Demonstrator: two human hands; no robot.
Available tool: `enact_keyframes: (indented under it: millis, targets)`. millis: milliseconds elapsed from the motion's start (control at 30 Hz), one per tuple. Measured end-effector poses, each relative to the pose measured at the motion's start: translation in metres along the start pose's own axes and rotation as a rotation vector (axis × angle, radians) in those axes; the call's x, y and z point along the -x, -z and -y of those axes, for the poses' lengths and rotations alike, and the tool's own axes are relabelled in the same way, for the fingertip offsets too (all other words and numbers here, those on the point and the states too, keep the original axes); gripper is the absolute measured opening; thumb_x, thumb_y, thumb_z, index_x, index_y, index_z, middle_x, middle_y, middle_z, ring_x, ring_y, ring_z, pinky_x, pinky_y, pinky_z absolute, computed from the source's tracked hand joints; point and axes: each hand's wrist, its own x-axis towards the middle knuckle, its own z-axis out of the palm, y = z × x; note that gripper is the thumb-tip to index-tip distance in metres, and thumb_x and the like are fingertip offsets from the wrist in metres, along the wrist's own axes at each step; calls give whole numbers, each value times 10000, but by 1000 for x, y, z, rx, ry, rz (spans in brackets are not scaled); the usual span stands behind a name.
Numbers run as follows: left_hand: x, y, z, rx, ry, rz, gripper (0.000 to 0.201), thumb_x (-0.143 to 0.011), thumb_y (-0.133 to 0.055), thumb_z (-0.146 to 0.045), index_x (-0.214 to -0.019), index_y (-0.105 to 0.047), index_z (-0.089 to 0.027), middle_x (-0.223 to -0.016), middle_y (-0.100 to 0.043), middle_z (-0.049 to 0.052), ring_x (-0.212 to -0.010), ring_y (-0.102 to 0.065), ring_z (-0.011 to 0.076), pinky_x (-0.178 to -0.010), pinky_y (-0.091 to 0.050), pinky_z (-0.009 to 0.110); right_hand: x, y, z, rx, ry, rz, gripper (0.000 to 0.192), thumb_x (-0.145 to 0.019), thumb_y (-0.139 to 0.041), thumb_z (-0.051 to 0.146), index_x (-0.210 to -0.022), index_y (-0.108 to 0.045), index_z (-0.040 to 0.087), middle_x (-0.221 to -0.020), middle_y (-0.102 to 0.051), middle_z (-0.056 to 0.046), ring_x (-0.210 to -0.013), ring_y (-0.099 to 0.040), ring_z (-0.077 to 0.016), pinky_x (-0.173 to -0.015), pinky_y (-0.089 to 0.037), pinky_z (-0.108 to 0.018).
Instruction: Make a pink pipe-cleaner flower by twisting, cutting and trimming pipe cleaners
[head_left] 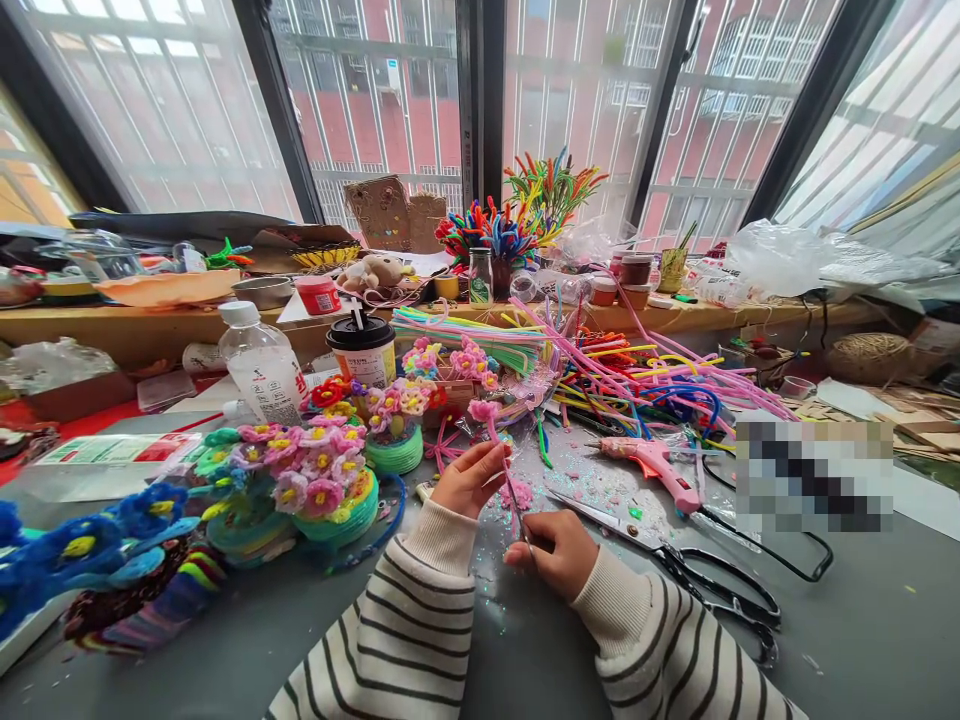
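My left hand [469,478] pinches the upper part of a thin pipe-cleaner stem topped by a small pink flower [484,410]. My right hand [553,553] grips the lower end of the same stem [514,497], close to the grey table. Both sleeves are white with dark stripes. Several finished pipe-cleaner flower pots [322,490] stand just left of my left hand. A pink glue gun [654,466] and black-handled scissors [675,560] lie to the right of my right hand.
A heap of loose coloured pipe cleaners [630,375] fills the back middle. A plastic bottle [262,365] and a lidded cup [364,350] stand behind the flowers. Blue flowers [90,545] lie at the far left. The window ledge [150,320] holds jars and clutter.
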Motion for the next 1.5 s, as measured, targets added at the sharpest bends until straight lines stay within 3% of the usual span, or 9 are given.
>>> enact_keyframes:
  millis: [167,267,567,733,967,1233,1500]
  targets:
    - [-1,0,-1,56,-13,-59,169,-446,-681,-162,-597,-606,-148,-568,-611,-27,-490,-527,52,-465,-399,156,-2,-1,-3,-46,4,-64,461,-610,-470,510,-355,-289,171,-312,-410,31,-329,-309,-54,-341,-239,-177]
    - [0,-1,-2,59,-22,-37,173,-448,-680,-157,-606,-610,-142,-565,-608,-26,-500,-528,53,-472,-399,155,-2,0,-2,-85,2,-70,457,-623,-462,499,-355,-285,174,-323,-442,19,-324,-346,-60,-339,-257,-177]
    - [3,-3,-3,0,5,14,126,-474,-666,-154,-586,-616,-128,-553,-599,-5,-529,-528,67,-499,-389,165,2,2,-1,-37,30,74,594,-595,-258,677,-450,-444,131,-388,-405,23,-383,-326,-59,-368,-230,-182]
    - [3,-3,0,-36,0,32,161,-451,-678,-190,-594,-621,-141,-565,-602,-8,-550,-528,69,-524,-389,167,1,0,-1,-16,13,38,544,-586,-323,658,-402,-370,149,-359,-359,37,-371,-273,-51,-356,-195,-185]
    - [1,-2,0,16,-27,-38,179,-419,-690,-166,-575,-605,-141,-575,-608,-16,-524,-523,65,-499,-382,171,-1,-1,-4,-47,4,-19,484,-587,-459,558,-352,-299,166,-310,-414,31,-329,-314,-51,-344,-234,-182]
    - [2,-2,-2,94,-65,-60,144,-473,-665,-137,-589,-581,-140,-573,-602,-29,-494,-523,55,-491,-399,172,-2,3,-2,-144,-41,-59,458,-611,-457,526,-357,-315,172,-338,-459,21,-340,-392,-67,-362,-292,-180]
    - [0,0,-1,74,-96,-4,123,-526,-637,-151,-598,-538,-139,-565,-602,-17,-503,-545,69,-512,-431,181,-1,9,-8,-139,6,-90,605,-637,-246,646,-425,-485,132,-384,-393,18,-377,-336,-63,-392,-253,-190]
